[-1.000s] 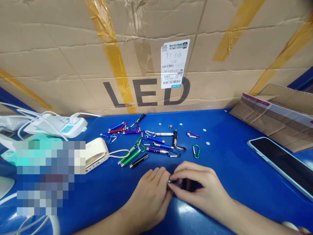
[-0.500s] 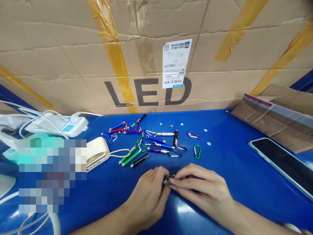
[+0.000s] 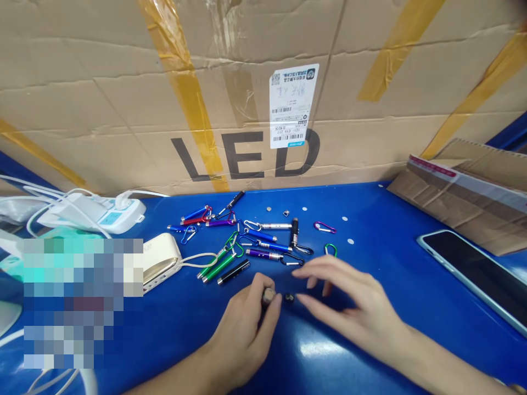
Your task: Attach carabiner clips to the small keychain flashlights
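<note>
My left hand [image 3: 247, 326] is closed around a small flashlight tube [image 3: 269, 296]. Only its round, metallic-looking end shows between thumb and index finger; the rest is hidden in the palm. Just right of it, a small black end cap [image 3: 289, 298] lies on the blue table. My right hand [image 3: 349, 299] is open beside that cap, thumb and fingers spread, holding nothing. Beyond both hands lie several pen-shaped keychain flashlights with carabiners, among them a green one [image 3: 219, 267], a purple one [image 3: 263, 254] and a black one without a clip [image 3: 234, 272].
A loose pink carabiner [image 3: 324, 227] and a green carabiner [image 3: 330, 250] lie past my right hand, near small pale discs [image 3: 350, 241]. A phone [image 3: 473, 280] is at right, a cream power bank [image 3: 162, 258] at left. A large cardboard box [image 3: 123, 109] stands behind.
My right hand has let go at the pinch and moved slightly right, its fingers opening. The black cap now shows on the table. My left hand has shifted a little left, turning the tube's end into view.
</note>
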A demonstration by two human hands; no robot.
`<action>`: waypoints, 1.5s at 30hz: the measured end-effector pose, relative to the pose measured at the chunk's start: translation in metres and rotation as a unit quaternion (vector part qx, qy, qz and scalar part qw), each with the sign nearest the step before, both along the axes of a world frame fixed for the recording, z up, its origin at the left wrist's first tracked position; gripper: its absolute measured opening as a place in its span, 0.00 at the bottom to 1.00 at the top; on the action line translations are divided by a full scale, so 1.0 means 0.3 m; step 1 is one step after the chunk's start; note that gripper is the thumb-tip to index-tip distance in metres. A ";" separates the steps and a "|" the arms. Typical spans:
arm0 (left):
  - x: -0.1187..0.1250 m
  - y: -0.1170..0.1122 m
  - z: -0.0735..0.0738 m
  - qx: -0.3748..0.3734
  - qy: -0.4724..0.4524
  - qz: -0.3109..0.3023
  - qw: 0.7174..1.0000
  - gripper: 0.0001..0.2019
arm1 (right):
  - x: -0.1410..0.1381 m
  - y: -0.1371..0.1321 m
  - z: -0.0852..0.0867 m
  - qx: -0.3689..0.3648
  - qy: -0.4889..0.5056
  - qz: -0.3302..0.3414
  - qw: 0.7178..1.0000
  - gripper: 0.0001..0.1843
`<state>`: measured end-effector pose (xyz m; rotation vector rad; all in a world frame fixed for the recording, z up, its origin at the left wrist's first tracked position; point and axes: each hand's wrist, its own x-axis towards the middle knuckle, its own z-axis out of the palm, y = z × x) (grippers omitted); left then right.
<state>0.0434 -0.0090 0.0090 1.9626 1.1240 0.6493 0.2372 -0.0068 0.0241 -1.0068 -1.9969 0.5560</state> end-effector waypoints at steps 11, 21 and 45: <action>0.003 0.002 0.000 -0.061 -0.045 0.029 0.997 0.05 | 0.009 0.027 -0.058 -0.044 -0.189 0.030 0.981 0.07; -0.027 0.012 0.006 0.058 -0.052 -0.095 0.992 0.09 | -0.005 0.007 -0.022 -0.132 0.060 -0.017 0.989 0.05; -0.013 0.019 -0.023 0.118 -0.055 -0.064 0.989 0.07 | -0.011 -0.009 0.007 -0.055 0.073 0.034 0.995 0.09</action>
